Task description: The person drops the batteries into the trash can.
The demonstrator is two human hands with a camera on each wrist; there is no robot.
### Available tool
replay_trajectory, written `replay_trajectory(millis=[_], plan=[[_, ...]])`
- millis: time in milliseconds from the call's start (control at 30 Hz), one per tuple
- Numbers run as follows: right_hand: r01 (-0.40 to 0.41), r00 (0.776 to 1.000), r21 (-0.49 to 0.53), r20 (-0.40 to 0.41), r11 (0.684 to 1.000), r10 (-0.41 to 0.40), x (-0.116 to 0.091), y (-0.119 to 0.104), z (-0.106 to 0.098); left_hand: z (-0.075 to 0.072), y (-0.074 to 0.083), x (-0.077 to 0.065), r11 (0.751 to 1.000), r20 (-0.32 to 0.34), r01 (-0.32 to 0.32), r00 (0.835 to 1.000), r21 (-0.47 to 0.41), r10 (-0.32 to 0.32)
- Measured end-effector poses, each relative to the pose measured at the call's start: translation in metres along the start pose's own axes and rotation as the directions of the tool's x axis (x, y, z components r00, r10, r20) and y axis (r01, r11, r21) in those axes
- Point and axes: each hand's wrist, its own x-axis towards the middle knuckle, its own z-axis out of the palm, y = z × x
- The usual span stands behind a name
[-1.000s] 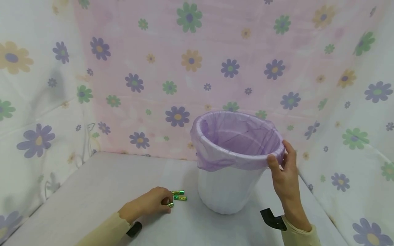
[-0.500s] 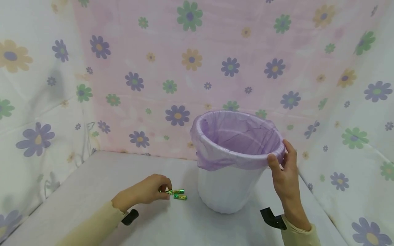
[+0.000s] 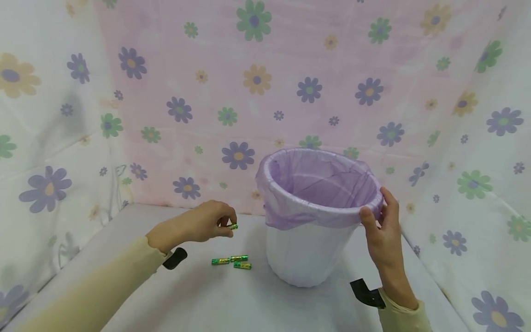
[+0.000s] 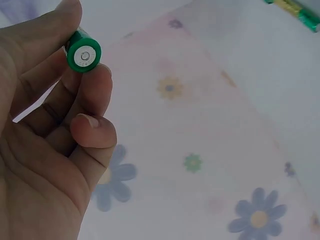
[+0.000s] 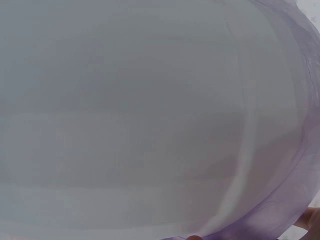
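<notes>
Left hand lifts a battery beside a lined bin

From where I stand, the person's left hand (image 3: 205,222) is up off the tabletop (image 3: 265,311), its grip pinched round a green battery (image 3: 234,226) between thumb and fingers. One end of it pokes out of the pinch, and the left wrist view shows that end close up: a green rim round a pale metal disc. The battery is to the left of the bin (image 3: 309,258), clear of its wall.

Below that hand lie three more green-and-gold ones: the left-hand cell (image 3: 220,261) and the far cell (image 3: 239,258) almost end to end, and the near cell (image 3: 242,265) just beside them. Whether any of them touch, I can't tell.

The right hand (image 3: 385,240) grasps the bin's rim on the right, thumb on the near side and fingers round the outside, over the purple liner (image 3: 286,216). That liner covers the inside and hangs over the rim in loose folds. The bin is white, its mouth upward; I can't tell whether it leans slightly.

Pale sleeves (image 3: 103,276) cover both arms, and flowered cloth (image 3: 215,97) hangs behind and on either side.
</notes>
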Motion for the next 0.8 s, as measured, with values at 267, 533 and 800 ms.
replay_trajectory(millis=[267,533,800], plan=[[-0.001,1.000,0.002,0.006,1.000,0.001,0.001,0.000,-0.001,-0.038,0.020,0.023,0.994,-0.029,-0.048,0.998,0.095,0.051],[-0.006,1.000,0.005,0.001,1.000,0.006,0.002,0.002,-0.001,-0.074,0.034,0.037,0.992,-0.075,-0.037,0.996,0.118,0.046],[0.004,1.000,0.010,-0.003,1.000,-0.004,0.001,0.001,-0.001,-0.100,0.050,0.056,0.990,-0.142,-0.103,0.983,0.098,0.116]])
